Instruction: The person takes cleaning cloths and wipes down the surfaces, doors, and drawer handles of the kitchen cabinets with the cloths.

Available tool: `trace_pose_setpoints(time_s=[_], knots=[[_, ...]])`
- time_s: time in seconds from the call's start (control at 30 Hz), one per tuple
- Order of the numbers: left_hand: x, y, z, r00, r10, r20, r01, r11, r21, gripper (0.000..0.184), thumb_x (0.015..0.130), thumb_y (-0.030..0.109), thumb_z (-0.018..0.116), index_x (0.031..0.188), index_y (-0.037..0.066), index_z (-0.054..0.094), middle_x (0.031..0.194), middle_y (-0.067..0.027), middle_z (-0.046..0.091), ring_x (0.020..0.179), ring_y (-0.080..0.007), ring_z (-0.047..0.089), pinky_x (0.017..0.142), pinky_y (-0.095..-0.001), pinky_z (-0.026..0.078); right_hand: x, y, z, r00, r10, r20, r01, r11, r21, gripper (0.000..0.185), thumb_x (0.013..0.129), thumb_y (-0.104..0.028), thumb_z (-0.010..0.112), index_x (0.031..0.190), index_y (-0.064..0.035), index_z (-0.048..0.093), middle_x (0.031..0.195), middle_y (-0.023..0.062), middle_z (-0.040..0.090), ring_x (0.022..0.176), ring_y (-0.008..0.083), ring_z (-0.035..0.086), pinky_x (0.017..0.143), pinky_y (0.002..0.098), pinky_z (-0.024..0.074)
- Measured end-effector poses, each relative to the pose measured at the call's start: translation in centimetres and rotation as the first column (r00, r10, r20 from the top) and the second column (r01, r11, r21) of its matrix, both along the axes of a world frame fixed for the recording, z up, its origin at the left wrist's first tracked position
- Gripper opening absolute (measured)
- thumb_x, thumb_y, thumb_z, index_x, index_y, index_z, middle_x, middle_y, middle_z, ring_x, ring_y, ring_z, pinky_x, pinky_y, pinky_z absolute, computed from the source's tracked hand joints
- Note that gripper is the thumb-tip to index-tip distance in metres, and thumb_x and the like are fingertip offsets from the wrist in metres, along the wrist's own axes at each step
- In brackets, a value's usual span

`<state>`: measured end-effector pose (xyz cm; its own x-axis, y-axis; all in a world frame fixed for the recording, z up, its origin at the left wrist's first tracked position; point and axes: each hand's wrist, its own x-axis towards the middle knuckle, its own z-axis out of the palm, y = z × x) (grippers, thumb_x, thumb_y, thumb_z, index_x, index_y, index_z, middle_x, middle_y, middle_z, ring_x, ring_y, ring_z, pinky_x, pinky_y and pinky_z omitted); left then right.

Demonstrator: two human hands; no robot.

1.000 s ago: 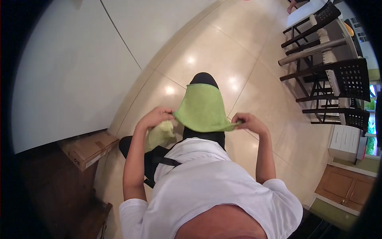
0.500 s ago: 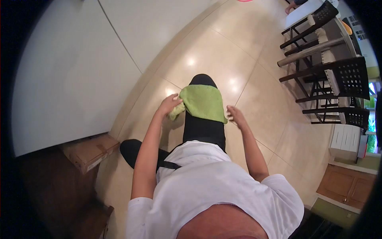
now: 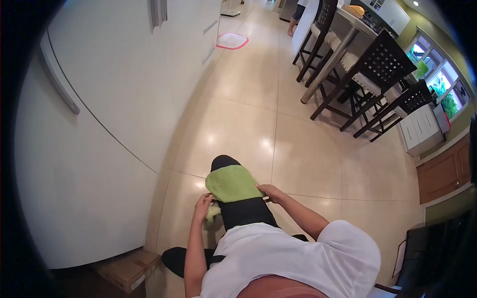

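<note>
A green cloth [image 3: 231, 184] lies spread over the black-clad knee of my raised leg. At its right edge, my right hand [image 3: 271, 192] has its fingers closed on the corner. My left hand [image 3: 202, 206] is closed at the cloth's lower left edge. Just below those left fingers hangs a bunched, paler green piece of fabric [image 3: 212, 213]; whether it belongs to the same cloth I cannot tell. Parts of the fingertips on both sides are hidden by the cloth and the leg.
White cabinets [image 3: 114, 124] rise along the left, with a cardboard box [image 3: 130, 270] low beside them. Dark high chairs [image 3: 380, 64] stand around a tall table at upper right. A pink-edged mat [image 3: 232, 40] lies on the tiled floor. Another person's leg [image 3: 293, 25] shows far back.
My view has tilted up and turned, showing more of the room. My right hand has closed on the cloth's right edge, where it was apart before. The cloth stays over the knee.
</note>
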<state>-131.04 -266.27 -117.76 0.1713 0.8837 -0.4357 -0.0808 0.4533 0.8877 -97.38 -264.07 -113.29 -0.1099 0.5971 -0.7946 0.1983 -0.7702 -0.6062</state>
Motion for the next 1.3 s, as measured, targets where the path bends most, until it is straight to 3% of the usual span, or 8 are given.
trace_pose_setpoints(time_s=[0.1,0.2,0.3,0.5,0.7,0.9,1.1,1.3], knots=[[1.5,-0.1,1.3,0.992,0.125,-0.003,-0.125,0.991,0.045,0.026,0.086,0.019,0.069,0.102,0.002,0.059,0.083,-0.0050,0.064,0.075,-0.0108,0.057,0.067,-0.0245,0.045,-0.2,0.0,0.1,1.000,-0.001,-0.003,0.001,1.000,0.010,0.059,0.086,-0.058,0.056,0.122,-0.0101,0.055,0.114,0.0072,0.058,0.105,0.0230,0.053,0.082,0.0452,0.0453],[1.9,-0.1,0.5,0.971,0.128,-0.201,-0.102,0.985,0.137,0.025,0.086,0.017,0.068,0.102,0.002,0.057,0.086,-0.0061,0.063,0.079,-0.0114,0.058,0.069,-0.0257,0.046,-0.3,-0.1,0.5,1.000,-0.004,0.013,0.004,1.000,0.002,0.059,0.086,-0.058,0.055,0.122,-0.0104,0.055,0.114,0.0072,0.058,0.105,0.0230,0.053,0.082,0.0452,0.0456],[1.7,-0.7,0.0,0.973,0.185,-0.138,-0.173,0.981,0.092,0.020,0.084,0.014,0.069,0.096,0.003,0.058,0.081,-0.0046,0.061,0.075,-0.0110,0.057,0.065,-0.0267,0.046,-0.4,-0.1,0.2,0.999,-0.025,0.027,0.024,1.000,0.006,0.059,0.086,-0.058,0.055,0.122,-0.0108,0.055,0.115,0.0072,0.058,0.106,0.0231,0.054,0.082,0.0452,0.0457],[2.5,-1.5,1.1,0.934,0.338,0.114,-0.344,0.938,0.036,0.026,0.086,0.005,0.062,0.109,0.003,0.052,0.082,-0.0063,0.062,0.071,-0.0138,0.060,0.060,-0.0277,0.049,-0.4,-0.1,0.4,0.999,-0.020,0.035,0.020,1.000,-0.005,0.060,0.087,-0.057,0.055,0.124,-0.0109,0.054,0.116,0.0078,0.058,0.106,0.0235,0.054,0.084,0.0458,0.0454],[2.2,-0.9,1.4,0.960,0.227,0.165,-0.231,0.973,0.006,0.038,0.085,0.001,0.058,0.123,0.005,0.049,0.083,-0.0070,0.063,0.070,-0.0148,0.061,0.061,-0.0275,0.050,-0.7,-0.2,0.8,0.998,-0.031,0.048,0.032,0.999,-0.010,0.061,0.087,-0.058,0.055,0.125,-0.0105,0.054,0.118,0.0085,0.058,0.107,0.0240,0.054,0.085,0.0467,0.0450],[2.6,-0.9,-0.2,0.947,0.320,0.013,-0.318,0.935,0.157,0.023,0.086,0.005,0.062,0.109,0.004,0.059,0.084,-0.0044,0.062,0.075,-0.0122,0.058,0.068,-0.0262,0.049,-0.7,-0.1,0.9,0.999,-0.033,0.016,0.033,0.999,-0.028,0.060,0.087,-0.055,0.056,0.126,-0.0096,0.052,0.124,0.0093,0.054,0.114,0.0256,0.050,0.089,0.0490,0.0440],[1.9,-1.2,-1.9,0.933,0.353,-0.073,-0.346,0.934,0.088,0.013,0.088,0.009,0.062,0.100,0.004,0.059,0.088,-0.0033,0.061,0.078,-0.0117,0.057,0.070,-0.0259,0.048,-0.7,-0.1,0.9,0.999,-0.031,0.013,0.032,0.999,-0.023,0.059,0.087,-0.054,0.056,0.126,-0.0093,0.052,0.123,0.0097,0.054,0.112,0.0256,0.051,0.087,0.0496,0.0443],[0.9,-2.8,0.3,0.892,0.351,0.286,-0.320,0.935,-0.151,0.011,0.094,0.011,0.055,0.100,0.002,0.056,0.089,-0.0063,0.063,0.079,-0.0118,0.060,0.069,-0.0255,0.050,-0.4,-0.1,0.7,1.000,-0.023,0.014,0.024,1.000,-0.015,0.058,0.088,-0.054,0.055,0.125,-0.0093,0.052,0.122,0.0105,0.054,0.110,0.0266,0.052,0.087,0.0503,0.0444]])
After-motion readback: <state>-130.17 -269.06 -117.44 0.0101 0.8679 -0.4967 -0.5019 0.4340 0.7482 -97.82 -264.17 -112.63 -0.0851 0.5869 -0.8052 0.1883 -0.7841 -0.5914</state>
